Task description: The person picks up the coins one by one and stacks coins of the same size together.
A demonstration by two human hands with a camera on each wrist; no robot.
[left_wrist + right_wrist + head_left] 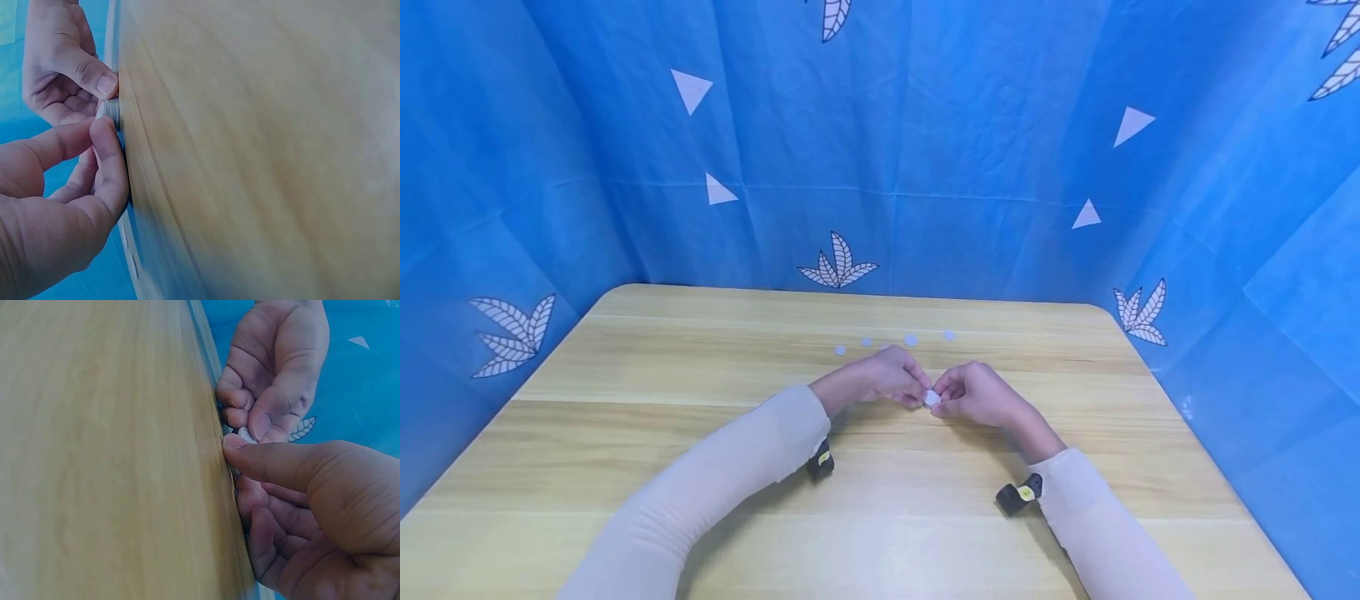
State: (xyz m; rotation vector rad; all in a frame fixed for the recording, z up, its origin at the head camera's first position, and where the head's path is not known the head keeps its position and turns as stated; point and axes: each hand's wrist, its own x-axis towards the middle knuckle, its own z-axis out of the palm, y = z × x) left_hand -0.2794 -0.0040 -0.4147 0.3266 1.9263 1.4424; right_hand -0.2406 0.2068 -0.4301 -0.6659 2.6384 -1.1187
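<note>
Small white discs (932,398) meet between the two hands, low over the table. My left hand (889,375) pinches a white disc (101,111) between thumb and fingertip; it leans against a short stack of discs (113,109). On the other side, my right hand (983,396) holds the stack's edge between its thumb (236,441) and fingers, which stay close to the tabletop. In the right wrist view, the right thumb hides most of the stack, and only a white sliver shows by the left thumb.
Beyond the hands, several loose white discs (911,340) lie spaced in a row on the wooden table (880,517). Blue patterned cloth (880,150) hangs along the table's back and sides. A black wrist camera (1018,496) hangs below the right sleeve.
</note>
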